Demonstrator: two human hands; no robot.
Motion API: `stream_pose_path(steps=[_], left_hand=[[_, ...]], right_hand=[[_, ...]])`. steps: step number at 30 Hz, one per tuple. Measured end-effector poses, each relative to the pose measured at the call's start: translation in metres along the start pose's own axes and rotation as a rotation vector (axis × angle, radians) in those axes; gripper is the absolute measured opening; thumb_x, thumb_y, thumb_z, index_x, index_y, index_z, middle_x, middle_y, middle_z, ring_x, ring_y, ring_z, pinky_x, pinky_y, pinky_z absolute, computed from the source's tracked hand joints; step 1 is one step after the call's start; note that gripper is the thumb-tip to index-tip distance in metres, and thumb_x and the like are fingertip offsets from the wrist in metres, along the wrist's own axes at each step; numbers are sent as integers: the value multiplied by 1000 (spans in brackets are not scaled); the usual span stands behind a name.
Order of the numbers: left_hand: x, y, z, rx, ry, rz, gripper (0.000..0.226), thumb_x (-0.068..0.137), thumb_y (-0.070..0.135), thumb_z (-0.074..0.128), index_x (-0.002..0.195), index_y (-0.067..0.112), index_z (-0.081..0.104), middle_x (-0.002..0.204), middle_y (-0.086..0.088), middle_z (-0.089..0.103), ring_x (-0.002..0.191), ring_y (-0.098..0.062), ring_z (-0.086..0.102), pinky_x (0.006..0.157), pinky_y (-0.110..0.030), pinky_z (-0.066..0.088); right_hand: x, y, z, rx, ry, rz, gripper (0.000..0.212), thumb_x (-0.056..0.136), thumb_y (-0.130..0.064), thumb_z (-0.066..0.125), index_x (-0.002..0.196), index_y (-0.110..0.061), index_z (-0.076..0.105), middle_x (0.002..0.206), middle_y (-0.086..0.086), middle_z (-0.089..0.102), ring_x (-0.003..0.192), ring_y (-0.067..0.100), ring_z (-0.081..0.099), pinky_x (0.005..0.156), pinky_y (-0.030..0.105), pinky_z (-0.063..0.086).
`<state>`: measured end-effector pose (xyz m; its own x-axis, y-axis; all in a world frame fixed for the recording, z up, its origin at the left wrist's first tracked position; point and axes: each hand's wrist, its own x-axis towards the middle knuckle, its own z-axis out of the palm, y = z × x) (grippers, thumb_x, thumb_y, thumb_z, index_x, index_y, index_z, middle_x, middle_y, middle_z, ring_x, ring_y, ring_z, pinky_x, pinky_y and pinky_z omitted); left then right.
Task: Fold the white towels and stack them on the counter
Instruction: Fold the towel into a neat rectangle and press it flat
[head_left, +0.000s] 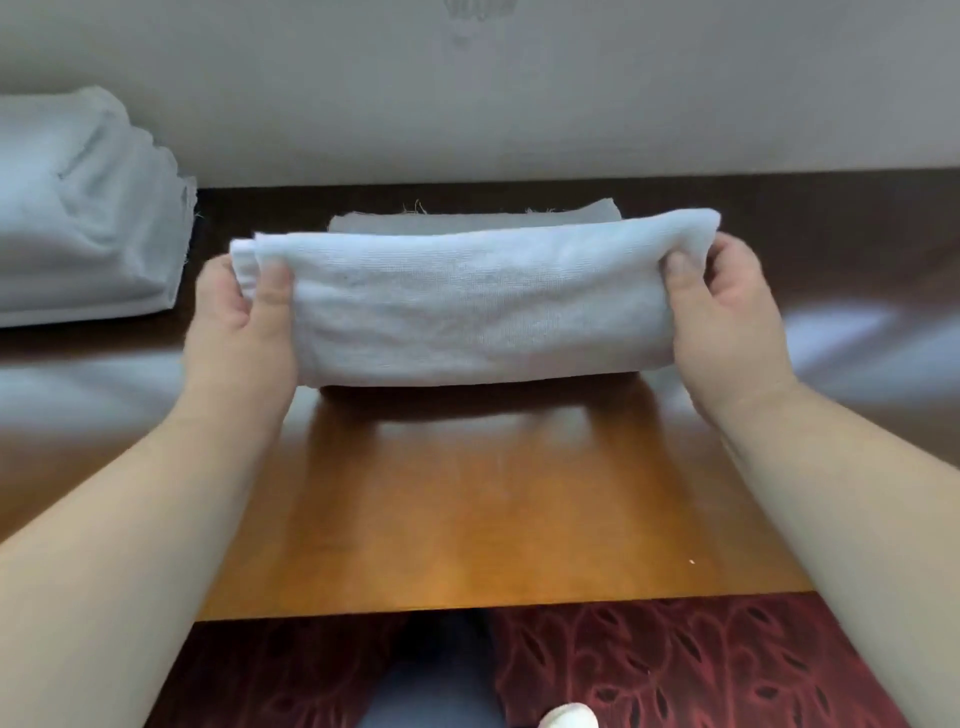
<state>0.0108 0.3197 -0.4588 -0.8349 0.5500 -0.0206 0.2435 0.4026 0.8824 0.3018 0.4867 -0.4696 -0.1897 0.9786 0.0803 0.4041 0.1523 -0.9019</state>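
Nearest to me, at the bottom of the view, I see a dark red patterned carpet (701, 670), a leg in blue trousers (441, 675) and the white toe of a shoe (570, 717). Above that begins the glossy wooden counter (467, 509), and both bare forearms reach forward over it. My left hand (240, 317) pinches the left end of a folded white towel (478, 301), thumb on the near face and fingers hidden behind the cloth. My right hand (727, 306) pinches the right end in the same way. The towel is held level between them as a long, doubled band, its lower edge just over a shadow on the counter. Directly behind it lies a flat folded cloth (472, 219) with frayed threads along its far edge. To the far left, near the pale wall (571, 93), sits a stack of white towels (83, 208).
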Motion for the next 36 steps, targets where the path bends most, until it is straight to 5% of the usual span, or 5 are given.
stream_pose_path(steps=[12,18,24,29,36], left_hand=[[128,1,81,423,-135,-103,46,101,48,34,120,9,50,115,-18,57,106,-35,52,77,-29,30],[127,2,87,373,-86,-108,44,96,52,46,123,17,49,102,-1,51,90,-24,48,77,-27,32],[65,41,89,541,-120,647,56,98,36,38,147,10,37,150,-18,36,139,-35,30,114,-43,20],[37,34,129,958,-590,632,70,93,59,19,155,29,10,163,-6,3,149,-26,0,118,-51,4],[80,8,113,1041,-544,553,74,86,70,6,153,38,-2,163,-4,-5,149,-24,-6,118,-52,0]], right_hand=[[121,22,59,-391,-92,296,32,96,-51,44,115,-27,54,91,-6,52,86,21,47,76,27,31],[123,14,62,-449,-45,426,47,89,-60,53,106,-18,46,88,-4,49,72,16,47,66,31,32],[84,-37,66,-480,176,-244,44,94,-29,51,134,-8,52,133,12,55,126,29,48,107,40,37],[56,-41,121,-775,-477,-270,55,102,-39,28,154,-22,27,164,1,17,151,19,7,121,47,7],[92,8,87,-959,-415,-100,80,89,-73,10,156,-30,-1,165,-4,-5,151,16,-9,119,54,-3]])
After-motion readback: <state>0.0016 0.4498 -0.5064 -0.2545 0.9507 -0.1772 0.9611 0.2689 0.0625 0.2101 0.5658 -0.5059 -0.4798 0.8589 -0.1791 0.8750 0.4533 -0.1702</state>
